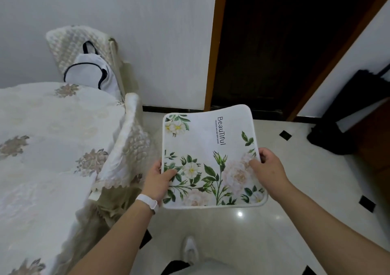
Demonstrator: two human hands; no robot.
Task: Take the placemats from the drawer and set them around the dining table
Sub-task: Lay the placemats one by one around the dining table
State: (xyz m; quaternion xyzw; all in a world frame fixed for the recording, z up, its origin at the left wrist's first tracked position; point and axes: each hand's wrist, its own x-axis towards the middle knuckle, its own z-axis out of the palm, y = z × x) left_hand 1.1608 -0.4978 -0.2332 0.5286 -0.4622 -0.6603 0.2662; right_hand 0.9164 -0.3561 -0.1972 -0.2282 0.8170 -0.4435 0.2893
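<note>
Both hands, left hand point(160, 179) and right hand point(268, 167), pinch a white floral fabric placemat point(209, 158) mid-frame over the floor; the lace-clothed dining table point(42, 137) at left shows none laid yet.

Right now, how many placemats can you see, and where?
1. The floral placemat is held above the floor by the left hand and right hand. More could be stacked beneath it, hidden.
</note>
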